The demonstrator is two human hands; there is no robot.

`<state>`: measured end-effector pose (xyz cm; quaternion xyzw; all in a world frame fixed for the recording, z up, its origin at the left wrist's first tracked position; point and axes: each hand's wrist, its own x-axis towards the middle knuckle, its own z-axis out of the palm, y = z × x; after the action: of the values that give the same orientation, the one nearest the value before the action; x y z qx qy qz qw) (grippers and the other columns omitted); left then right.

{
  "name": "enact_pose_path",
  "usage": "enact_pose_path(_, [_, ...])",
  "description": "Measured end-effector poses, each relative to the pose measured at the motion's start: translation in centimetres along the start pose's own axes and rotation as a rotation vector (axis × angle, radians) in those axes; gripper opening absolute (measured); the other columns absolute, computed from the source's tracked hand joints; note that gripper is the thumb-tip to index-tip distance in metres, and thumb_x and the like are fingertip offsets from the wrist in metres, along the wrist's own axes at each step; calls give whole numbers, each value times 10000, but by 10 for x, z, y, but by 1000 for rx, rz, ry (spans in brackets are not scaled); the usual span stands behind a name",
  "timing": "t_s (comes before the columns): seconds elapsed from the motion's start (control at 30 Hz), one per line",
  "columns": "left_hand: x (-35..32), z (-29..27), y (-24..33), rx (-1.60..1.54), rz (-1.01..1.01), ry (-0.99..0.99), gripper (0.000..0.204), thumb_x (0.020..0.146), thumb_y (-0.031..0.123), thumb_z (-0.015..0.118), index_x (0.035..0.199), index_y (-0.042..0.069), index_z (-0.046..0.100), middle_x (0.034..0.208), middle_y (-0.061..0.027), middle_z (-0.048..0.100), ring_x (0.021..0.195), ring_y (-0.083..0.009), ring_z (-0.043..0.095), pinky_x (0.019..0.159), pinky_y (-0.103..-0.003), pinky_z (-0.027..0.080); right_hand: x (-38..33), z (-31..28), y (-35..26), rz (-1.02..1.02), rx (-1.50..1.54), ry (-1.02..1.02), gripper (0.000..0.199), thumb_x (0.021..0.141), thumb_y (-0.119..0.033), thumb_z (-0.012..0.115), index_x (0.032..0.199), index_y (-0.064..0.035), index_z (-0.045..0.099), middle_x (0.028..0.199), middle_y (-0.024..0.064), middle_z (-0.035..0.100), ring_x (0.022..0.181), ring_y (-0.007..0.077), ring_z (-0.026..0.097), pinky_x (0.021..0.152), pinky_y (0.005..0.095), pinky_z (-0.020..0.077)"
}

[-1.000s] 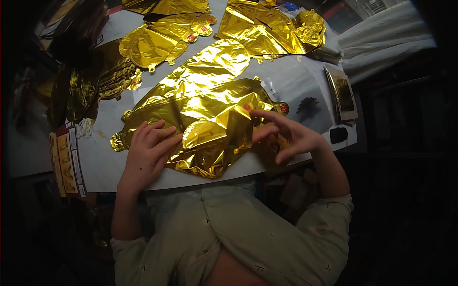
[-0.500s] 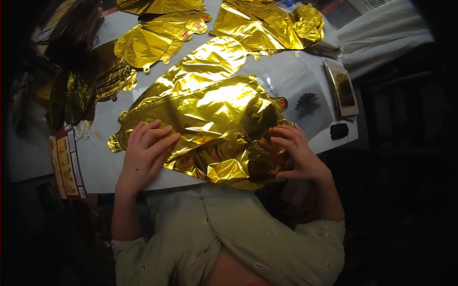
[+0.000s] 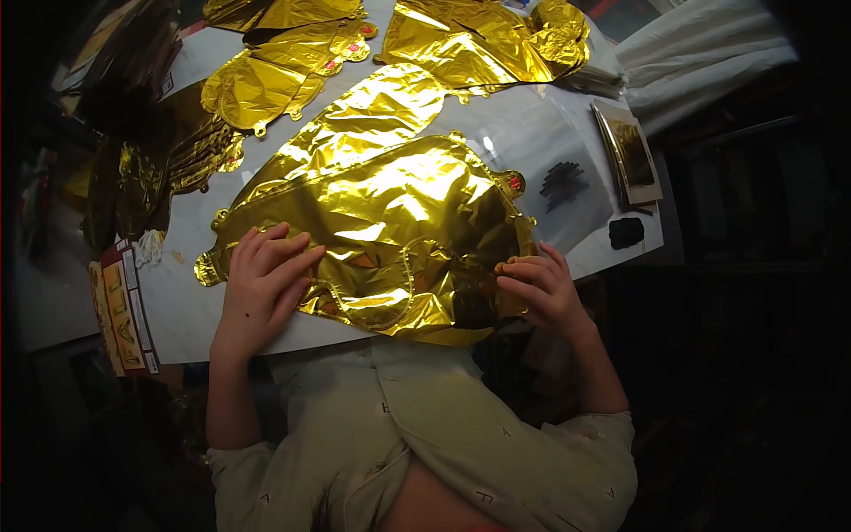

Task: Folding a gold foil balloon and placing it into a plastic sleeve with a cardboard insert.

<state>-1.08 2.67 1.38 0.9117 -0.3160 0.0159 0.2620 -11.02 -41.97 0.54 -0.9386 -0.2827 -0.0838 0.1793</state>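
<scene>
A large flat gold foil balloon (image 3: 381, 213) lies in front of me, creased and shiny, its lower edge reaching the table's near edge. My left hand (image 3: 266, 288) rests on its left part, fingers stretched out and slightly apart. At the right edge, my right hand (image 3: 542, 288) has its fingers bent over the foil and pinches it; the thumb is partly hidden. A small tab with a red mark (image 3: 515, 183) sticks out from the balloon's upper right. Under it, another gold foil piece (image 3: 381, 106) extends toward the far side.
More flat gold foil balloons lie at the far left (image 3: 257, 84) and far right (image 3: 479, 44). A clear plastic sheet (image 3: 532, 133) covers part of the white table (image 3: 191, 319). Around the edges are a small black object (image 3: 627, 232), white string (image 3: 149, 248) and a printed packet (image 3: 124, 310).
My right hand has drawn in slightly left and its fingers have closed on the foil's right edge. The lower foil has smoothed, showing a curved seam. My left hand has barely moved.
</scene>
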Motion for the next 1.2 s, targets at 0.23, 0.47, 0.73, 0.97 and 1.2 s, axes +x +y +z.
enact_pose_path(0.23, [-1, 0, 0, -8, -1, 2, 404, 917, 139, 735, 1318, 182, 736, 1348, -47, 666, 1379, -321, 546, 1218, -552, 340, 8, -8, -1, -60, -10, -1, 331, 792, -86, 787, 1098, -213, 797, 1170, -24, 721, 1135, 206, 670, 1188, 533, 387])
enact_pose_path(0.47, [-1, 1, 2, 8, 14, 20, 399, 917, 134, 742, 1313, 177, 736, 1346, -48, 665, 1372, -320, 552, 1212, -549, 349, 20, -23, 8, -50, 77, 1, 231, 807, -154, 832, 1033, -187, 799, 989, -37, 731, 997, 190, 695, 1173, 538, 393])
enact_pose_path(0.73, [0, -2, 4, 23, 20, 18, 442, 890, 79, 712, 1323, 171, 729, 1381, -81, 646, 1388, -352, 535, 1220, -572, 330, 36, -36, 6, -43, 145, -71, 205, 803, -143, 846, 995, -154, 776, 959, -31, 718, 948, 187, 699, 1178, 546, 386])
enact_pose_path(0.97, [11, -21, 8, 66, 43, -50, 425, 928, 139, 731, 1348, 195, 708, 1421, -64, 620, 1420, -334, 512, 1247, -587, 300, 32, -34, 4, -31, 144, -83, 232, 796, -144, 857, 1009, -167, 768, 965, -42, 713, 945, 174, 696, 1190, 548, 384])
enact_pose_path(1.2, [39, -15, 8, 60, 109, -159, 426, 961, 178, 705, 1385, 190, 674, 1511, -84, 574, 1483, -348, 456, 1266, -589, 272, 34, -33, 5, -63, 141, -73, 269, 798, -145, 860, 1052, -184, 778, 1002, -46, 716, 978, 175, 700, 1184, 555, 394])
